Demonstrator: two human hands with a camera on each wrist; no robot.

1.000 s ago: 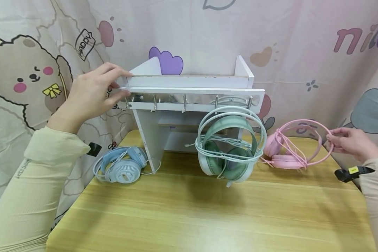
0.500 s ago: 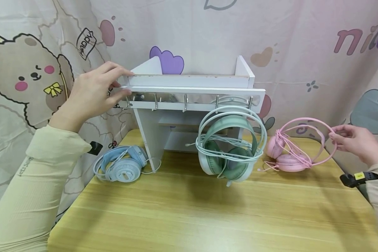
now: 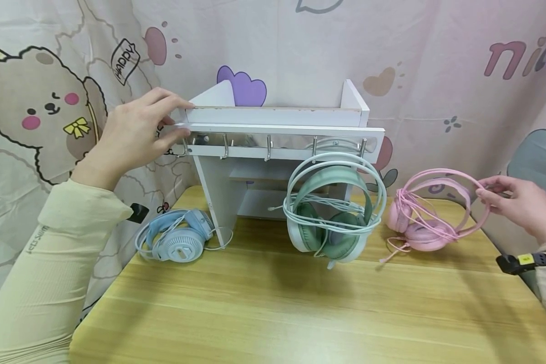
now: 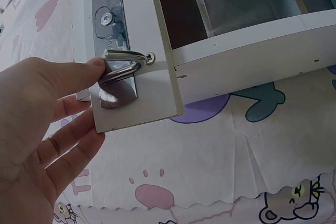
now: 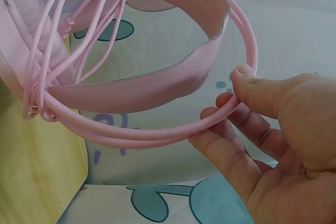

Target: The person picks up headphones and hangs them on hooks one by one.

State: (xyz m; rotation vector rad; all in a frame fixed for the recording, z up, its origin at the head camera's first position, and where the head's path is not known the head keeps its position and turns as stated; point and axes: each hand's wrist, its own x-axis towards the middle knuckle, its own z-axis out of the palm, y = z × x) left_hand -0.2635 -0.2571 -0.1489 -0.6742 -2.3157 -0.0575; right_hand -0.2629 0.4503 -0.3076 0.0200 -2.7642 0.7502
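Observation:
In the head view my left hand point(image 3: 129, 134) grips the left end of the white hook rail point(image 3: 296, 130) on a small white shelf unit point(image 3: 218, 192). Up close, the left thumb lies by a metal hook point(image 4: 126, 56) with fingers behind the board. At the right, my right hand point(image 3: 523, 202) pinches the outer headband of pink headphones point(image 3: 425, 236) between thumb and fingers. Their cable is wound around the frame, and the ear cups hang low over the table; whether they touch it I cannot tell. Green-and-white headphones point(image 3: 336, 174) hang from the rail's right part.
Light blue headphones point(image 3: 181, 246) lie on the wooden table point(image 3: 273, 308), left of the shelf unit. Several metal hooks line the rail. A printed curtain point(image 3: 300, 50) stands behind and at both sides.
The right hand has moved slightly right and tilted the pink headphones, drawing them a little right and toward me; their cable end now trails in front. The left hand keeps its hold.

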